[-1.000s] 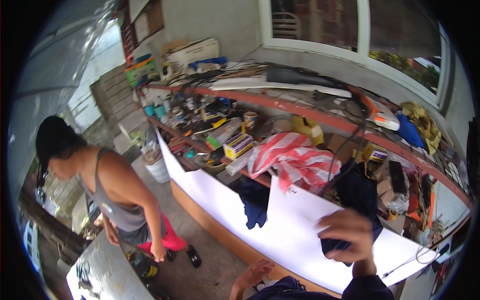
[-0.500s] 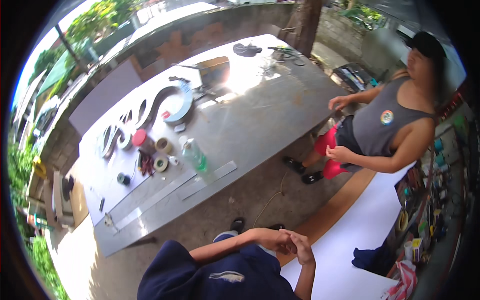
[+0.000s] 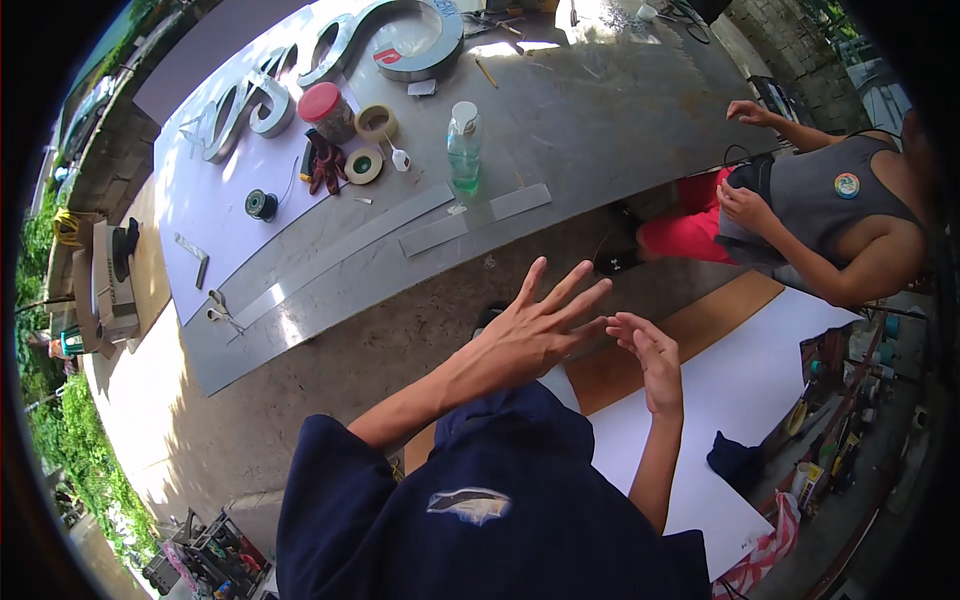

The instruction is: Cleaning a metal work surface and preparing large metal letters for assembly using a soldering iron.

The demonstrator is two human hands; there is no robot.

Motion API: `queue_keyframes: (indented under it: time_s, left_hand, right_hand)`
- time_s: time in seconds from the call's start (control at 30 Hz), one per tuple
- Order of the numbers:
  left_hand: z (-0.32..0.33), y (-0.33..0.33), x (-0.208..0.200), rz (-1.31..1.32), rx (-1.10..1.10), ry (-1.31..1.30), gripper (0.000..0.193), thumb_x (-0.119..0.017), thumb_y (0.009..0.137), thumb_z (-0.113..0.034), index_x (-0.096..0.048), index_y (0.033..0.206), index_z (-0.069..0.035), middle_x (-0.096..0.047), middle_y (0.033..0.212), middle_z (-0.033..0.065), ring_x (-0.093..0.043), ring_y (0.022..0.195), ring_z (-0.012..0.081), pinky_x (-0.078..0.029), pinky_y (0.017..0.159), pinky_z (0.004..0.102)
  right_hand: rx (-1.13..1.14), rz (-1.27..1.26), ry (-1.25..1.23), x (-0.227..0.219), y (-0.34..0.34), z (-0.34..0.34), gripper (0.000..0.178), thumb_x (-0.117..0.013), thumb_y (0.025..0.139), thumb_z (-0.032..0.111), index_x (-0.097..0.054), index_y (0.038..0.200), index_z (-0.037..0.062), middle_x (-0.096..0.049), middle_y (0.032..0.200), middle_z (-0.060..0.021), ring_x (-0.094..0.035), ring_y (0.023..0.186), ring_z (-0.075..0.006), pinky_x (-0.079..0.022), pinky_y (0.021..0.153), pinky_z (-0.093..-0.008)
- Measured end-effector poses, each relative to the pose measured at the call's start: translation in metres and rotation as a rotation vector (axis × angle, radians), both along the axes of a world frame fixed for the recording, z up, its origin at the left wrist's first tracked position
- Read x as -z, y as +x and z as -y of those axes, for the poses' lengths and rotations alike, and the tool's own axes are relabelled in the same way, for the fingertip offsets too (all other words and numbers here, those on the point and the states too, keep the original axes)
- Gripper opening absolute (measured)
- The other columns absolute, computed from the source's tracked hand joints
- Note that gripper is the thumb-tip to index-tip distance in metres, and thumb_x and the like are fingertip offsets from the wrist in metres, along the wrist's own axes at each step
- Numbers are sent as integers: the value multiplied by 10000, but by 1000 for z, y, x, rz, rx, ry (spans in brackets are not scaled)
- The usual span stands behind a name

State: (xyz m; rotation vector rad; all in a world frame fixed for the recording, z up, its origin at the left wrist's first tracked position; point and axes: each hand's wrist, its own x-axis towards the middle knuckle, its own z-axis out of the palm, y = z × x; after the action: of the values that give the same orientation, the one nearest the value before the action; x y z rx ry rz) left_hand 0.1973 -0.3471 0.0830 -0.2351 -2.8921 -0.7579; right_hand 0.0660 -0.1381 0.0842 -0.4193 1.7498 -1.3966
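Note:
My left hand is raised in front of my chest, its fingers spread and holding nothing. Close beside it on the right is my right hand, also empty, with fingers stretched out and slightly bent. The fingertips of the two hands nearly meet. Beyond them, on the metal-topped table, lie a short flat metal strip and a long one. Behind the strips stands a clear bottle with green liquid in the bottom.
Metal channel letters, a red-lidded jar, tape rolls, dark red gloves, a wire spool and scissors lie on the table. A co-worker stands at right. White sheeting spreads at lower right.
My hands were clasped together; now they are apart, raised and with fingers spread. The view has tilted down and shifted, bringing the table objects higher in the picture.

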Motion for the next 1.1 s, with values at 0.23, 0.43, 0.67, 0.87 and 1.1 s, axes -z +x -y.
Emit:
queue_keyframes:
  time_s: [0.23, 0.43, 0.67, 0.87, 1.1]
  left_hand:
    - [145, -43, 82, -531, -930, 609, 181, -657, 794, -3, -651, 974, -19, -637, 929, 107, -649, 866, 255, -537, 747, 342]
    - [182, -92, 204, -148, -1213, 278, 1054, -849, 599, -492, -358, 1363, 44, -487, 1294, 220, -459, 1184, 398, -359, 1024, 444]
    - [159, -128, 233, -364, -1413, 307, 697, -870, 593, -373, -569, 1097, 2, -616, 998, 157, -581, 970, 369, -448, 848, 469]
    - [99, -83, 221, -524, -1173, 361, 544, -884, 624, -259, -631, 1015, 23, -676, 895, 160, -631, 767, 315, -511, 732, 425]
    - [-26, -34, 196, -302, -511, 258, 548, -853, 537, -111, -611, 1011, 18, -664, 952, 151, -637, 862, 284, -503, 761, 395]
  right_hand:
    - [79, -34, 190, 58, 5, -16, 288, -614, 949, 240, -639, 782, 7, -558, 644, 17, -509, 591, -52, -401, 562, -214]
    - [421, -23, 270, 110, 32, -90, 390, -574, 972, 269, -536, 646, 57, -519, 599, 9, -496, 591, -66, -398, 578, -229]
    - [689, 35, 189, 119, 86, -143, 163, -630, 918, 122, -606, 790, 24, -610, 701, -15, -566, 656, -75, -458, 633, -230]
    - [661, -128, 283, 132, 98, -154, 169, -691, 866, 167, -617, 899, 18, -644, 749, -36, -613, 710, -101, -468, 634, -272]
    - [471, -412, 343, 150, 95, -161, 451, -759, 734, 145, -578, 1133, 33, -638, 1074, -117, -608, 1025, -241, -483, 880, -367]
